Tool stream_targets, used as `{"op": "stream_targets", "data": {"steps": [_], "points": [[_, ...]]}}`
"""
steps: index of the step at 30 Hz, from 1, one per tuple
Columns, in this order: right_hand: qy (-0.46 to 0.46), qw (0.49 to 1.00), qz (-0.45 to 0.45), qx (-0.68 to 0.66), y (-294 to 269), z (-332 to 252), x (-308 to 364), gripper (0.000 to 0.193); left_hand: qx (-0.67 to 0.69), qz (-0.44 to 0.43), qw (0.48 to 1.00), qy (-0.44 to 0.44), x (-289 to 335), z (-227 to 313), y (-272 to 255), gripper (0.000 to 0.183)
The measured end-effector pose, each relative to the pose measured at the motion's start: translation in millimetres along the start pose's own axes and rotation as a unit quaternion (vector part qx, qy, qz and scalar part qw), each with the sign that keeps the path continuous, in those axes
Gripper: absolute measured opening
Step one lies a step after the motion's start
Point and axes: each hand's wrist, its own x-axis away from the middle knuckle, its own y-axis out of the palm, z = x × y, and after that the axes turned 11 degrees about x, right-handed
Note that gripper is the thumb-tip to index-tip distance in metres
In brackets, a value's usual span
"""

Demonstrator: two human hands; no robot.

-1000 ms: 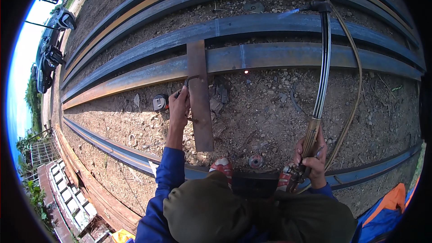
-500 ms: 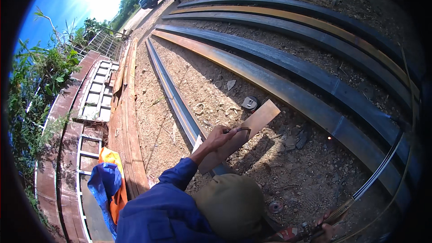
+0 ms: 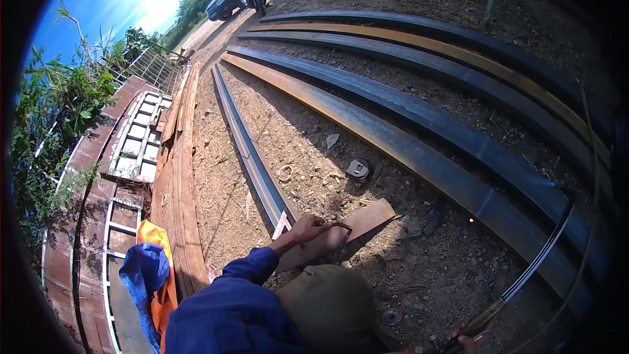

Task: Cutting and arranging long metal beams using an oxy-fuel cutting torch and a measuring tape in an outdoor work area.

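My left hand [image 3: 308, 228], in a blue sleeve [image 3: 252, 265], is closed on the handle of a dark bent hook [image 3: 344, 226]. The hook's end reaches over a flat, brownish metal plate [image 3: 367, 220] lying low near the ground; my hand and arm cover part of it. At the lower right, my right hand [image 3: 468, 341] grips a cutting torch [image 3: 524, 285] with long thin tubes. The torch's head points away over the steel beams, with a faint glow at its tip. Part of that hand is in shadow. A khaki rounded shape, perhaps my knee, sits between my arms.
Several long steel beams [image 3: 419, 134] run across the ground. A narrower steel beam [image 3: 246, 137] lies left of them. A tape measure [image 3: 358, 169] rests on the gravel near the plate. Wooden planks [image 3: 187, 183] and a blue-and-orange cloth [image 3: 149, 265] lie left. A hose [image 3: 595, 177] curves at right.
The plate has come down from a raised, tilted position to lie near the ground, and my left hand with the hook has lowered with it. The torch has shifted slightly left and down.
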Motion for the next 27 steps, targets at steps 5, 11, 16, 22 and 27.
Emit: {"op": "stream_targets", "data": {"steps": [5,11,16,22,27], "points": [[0.002,1.000,-0.016,-0.012,7.8,5.1,-0.3,0.064,0.002,-0.031,0.999,-0.009,-8.4,-9.8,-7.0,0.051],[0.008,0.999,-0.024,-0.026,15.2,4.5,-1.2,0.077,-0.015,-0.036,0.998,0.039,-13.2,-5.5,-3.2,0.051],[0.015,0.999,-0.037,-0.033,22.3,5.9,0.4,0.088,0.057,-0.058,0.996,0.029,-15.5,-9.3,-5.4,0.050],[0.024,0.999,-0.013,-0.044,22.8,2.7,7.6,0.101,0.089,-0.087,0.992,0.011,-22.4,-6.7,0.8,0.047],[0.031,0.995,0.057,-0.070,48.1,-16.8,-2.8,0.109,0.155,-0.083,0.984,0.015,-24.7,-29.5,-10.5,0.042]]}}
